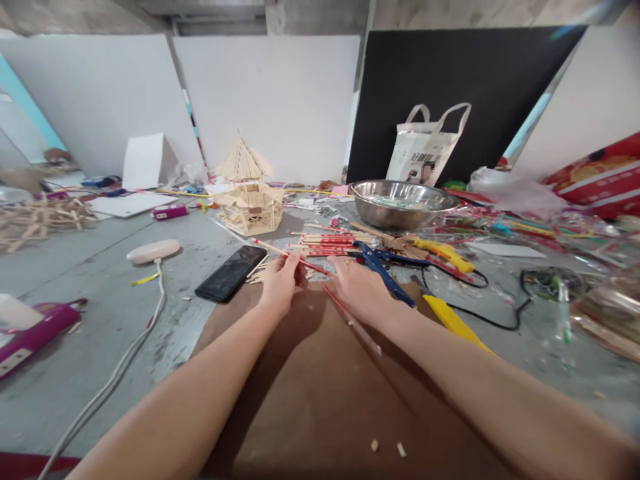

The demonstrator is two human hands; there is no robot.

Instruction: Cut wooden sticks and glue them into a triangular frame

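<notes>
My left hand (283,281) is closed around a wooden chopstick (271,247), whose red-printed end points toward my right hand. My right hand (361,291) is curled just beside that end, its fingertips partly hidden. A thin, clear plastic wrapper (357,325) with a red part runs from under its fingers down over the brown sheet (300,387). Beyond both hands lies a pile of red-and-white wrapped chopsticks (327,241). Blue-handled cutters (383,273) rest close by my right hand. Short cut stick pieces (257,275) are scattered near my left hand.
A black phone (231,273) lies left of the sheet. Behind it stands a wooden-stick pavilion model (250,200). A metal bowl (400,203), a yellow-handled tool (445,255) with a black cord and a yellow cutter (453,323) are at the right. A white cable (133,347) crosses the left floor.
</notes>
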